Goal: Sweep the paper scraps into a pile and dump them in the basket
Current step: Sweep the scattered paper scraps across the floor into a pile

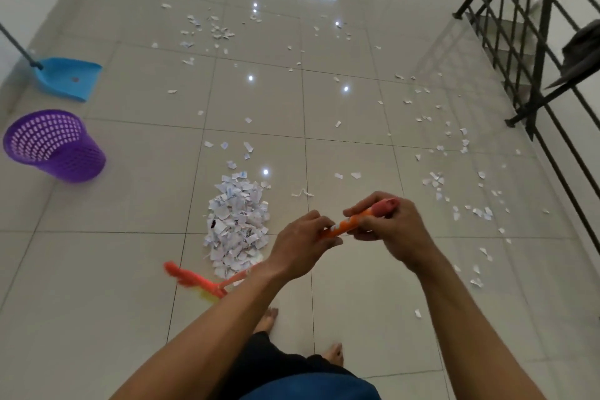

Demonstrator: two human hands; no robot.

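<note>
Head view, logged from my remote station: my left hand point(305, 237) and right hand point(386, 224) both grip the orange broom handle point(349, 224). The left fingers curl round it lower down and the right fingers close near its pink top end. The broom head point(191, 279) is blurred and sits low at the near left end of the scrap pile point(237, 221). That pile lies on the tiled floor point(97, 269), around its middle and just ahead of the hands. Loose paper scraps point(454, 185) are strewn toward the right edge of the floor beside the black railing point(535, 26), and more lie toward the far edge. The purple basket point(55, 146) stands near the floor's left edge, well apart from the pile. The blue dustpan point(68, 78) lies just beyond the basket, against the left wall.
</note>
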